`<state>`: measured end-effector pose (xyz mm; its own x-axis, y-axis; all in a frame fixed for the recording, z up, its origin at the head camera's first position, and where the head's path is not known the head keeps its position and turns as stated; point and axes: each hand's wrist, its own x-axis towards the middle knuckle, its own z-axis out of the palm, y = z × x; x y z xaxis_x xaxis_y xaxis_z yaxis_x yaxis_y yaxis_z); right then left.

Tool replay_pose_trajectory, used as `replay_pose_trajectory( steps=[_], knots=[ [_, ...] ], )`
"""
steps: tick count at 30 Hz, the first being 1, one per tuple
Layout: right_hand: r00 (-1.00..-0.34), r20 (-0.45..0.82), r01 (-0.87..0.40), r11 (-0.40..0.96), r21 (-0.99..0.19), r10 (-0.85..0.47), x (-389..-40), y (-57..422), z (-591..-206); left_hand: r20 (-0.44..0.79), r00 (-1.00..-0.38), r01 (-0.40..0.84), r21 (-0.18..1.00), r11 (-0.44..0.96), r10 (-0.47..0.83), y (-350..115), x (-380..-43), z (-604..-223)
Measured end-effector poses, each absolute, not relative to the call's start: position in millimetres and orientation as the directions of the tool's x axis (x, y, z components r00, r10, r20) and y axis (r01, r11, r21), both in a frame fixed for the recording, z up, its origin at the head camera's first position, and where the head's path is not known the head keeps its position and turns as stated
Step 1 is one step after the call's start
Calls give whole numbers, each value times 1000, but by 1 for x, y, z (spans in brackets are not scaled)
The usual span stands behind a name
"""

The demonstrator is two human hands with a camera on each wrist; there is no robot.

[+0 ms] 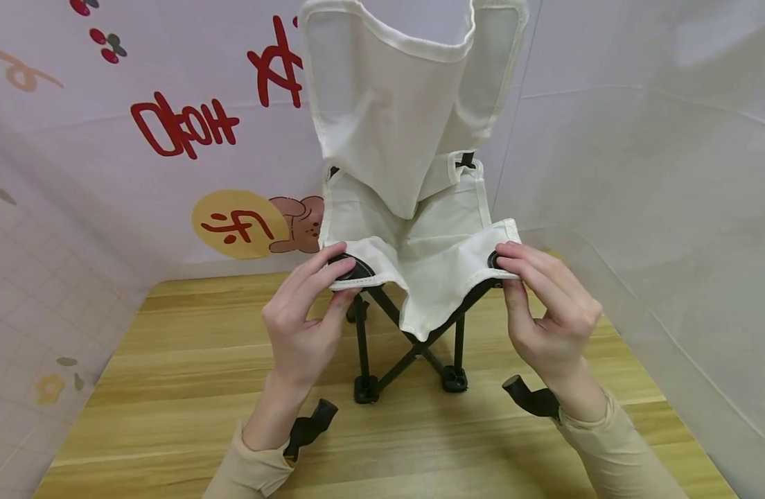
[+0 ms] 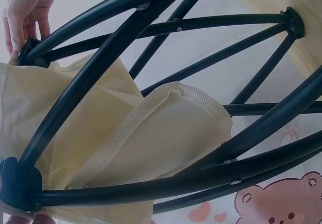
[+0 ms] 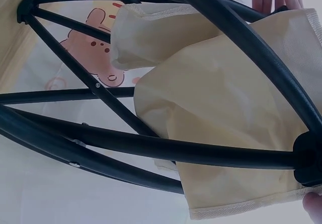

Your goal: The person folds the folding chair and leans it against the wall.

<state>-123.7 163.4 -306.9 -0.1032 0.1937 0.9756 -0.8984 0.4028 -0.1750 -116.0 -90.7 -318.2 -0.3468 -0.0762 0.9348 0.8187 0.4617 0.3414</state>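
Observation:
A small folding chair with a cream fabric seat (image 1: 432,277) and black crossed tube legs (image 1: 414,350) stands upright in front of me. My left hand (image 1: 308,315) pinches the seat's front left corner, fingers over a black corner piece (image 1: 355,269) and thumb below the hem. At the front right corner, my right hand (image 1: 551,305) grips the fabric edge the same way, largely covering the black piece there. The seat sags between both hands. In the left wrist view the underside shows, with a black plastic joint (image 2: 21,183) at the tube's end. The fabric backrest (image 1: 407,104) rises behind.
The chair's black feet (image 1: 366,389) rest on a wood-grain table (image 1: 170,388). A white sheet (image 1: 638,173) with printed red characters and a cartoon bear (image 1: 301,225) hangs behind and at the sides. Black curved pieces (image 1: 532,396) sit at both wrists.

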Motion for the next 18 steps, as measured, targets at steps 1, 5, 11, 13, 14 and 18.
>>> replay_pose_trajectory(
  steps=[1, 5, 11, 13, 14, 18],
  knots=[
    [-104, 976, -900, 400, -175, 193, -124, 163, -307, 935, -347, 819, 342, 461, -76, -90, -116, -318],
    [-102, 976, -900, 401, -172, 191, -125, 162, -307, 934, -348, 821, 342, 457, -73, -89, -117, -317],
    [-98, 978, -903, 397, -164, 183, -126, 160, -305, 932, -357, 820, 347, 455, -67, -88, -118, -316],
    [-97, 979, -904, 397, -162, 180, -126, 159, -305, 931, -358, 821, 348, 454, -66, -87, -118, -315],
    [-96, 979, -903, 397, -161, 179, -126, 159, -305, 931, -358, 821, 348, 453, -65, -87, -118, -315],
    [-92, 980, -902, 402, -158, 179, -127, 157, -303, 933, -354, 823, 343, 453, -65, -85, -119, -314]
  ],
)
